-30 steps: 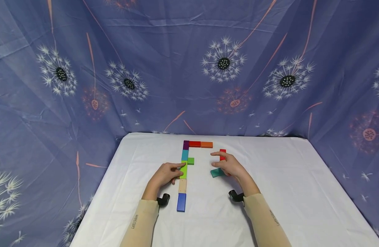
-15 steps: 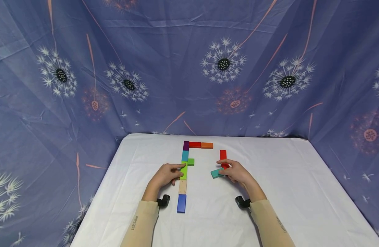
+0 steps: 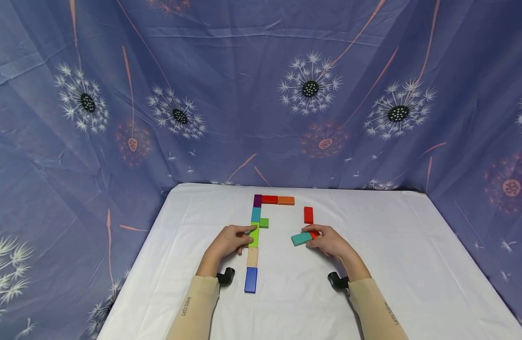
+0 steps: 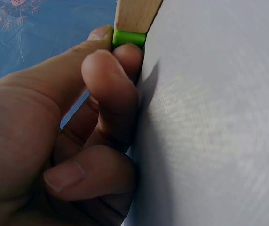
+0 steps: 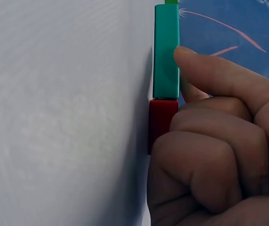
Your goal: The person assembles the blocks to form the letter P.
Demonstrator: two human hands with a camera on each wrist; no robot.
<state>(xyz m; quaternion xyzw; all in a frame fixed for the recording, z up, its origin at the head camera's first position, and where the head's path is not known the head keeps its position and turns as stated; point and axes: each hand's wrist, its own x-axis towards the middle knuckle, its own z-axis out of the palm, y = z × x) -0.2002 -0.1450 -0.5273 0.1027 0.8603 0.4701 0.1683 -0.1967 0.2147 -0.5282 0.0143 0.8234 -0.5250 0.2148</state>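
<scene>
My left hand [image 3: 228, 240] holds the lime-green block [image 3: 254, 235] with thumb and index finger, in a column of blocks. Beyond it in the column are a light-blue block [image 3: 256, 215] and a purple block [image 3: 257, 200]; nearer me lie a plain wood block [image 3: 252, 258] and a blue block [image 3: 250, 280]. My right hand [image 3: 329, 241] pinches a teal block [image 3: 301, 239] between thumb and index finger, low at the cloth. A red block [image 5: 162, 120] lies end to end with the teal one, partly covered by the curled fingers in the right wrist view.
Another red block [image 3: 269, 199] and an orange block [image 3: 286, 200] run right from the column's far end. A small green block [image 3: 264, 223] touches its right side. A separate red block [image 3: 308, 215] lies beyond my right hand. White cloth [image 3: 414, 264] covers the table.
My right hand has moved right and slightly nearer me, from hovering over the teal block to pinching it; the teal block has straightened a little. The left hand stays in place.
</scene>
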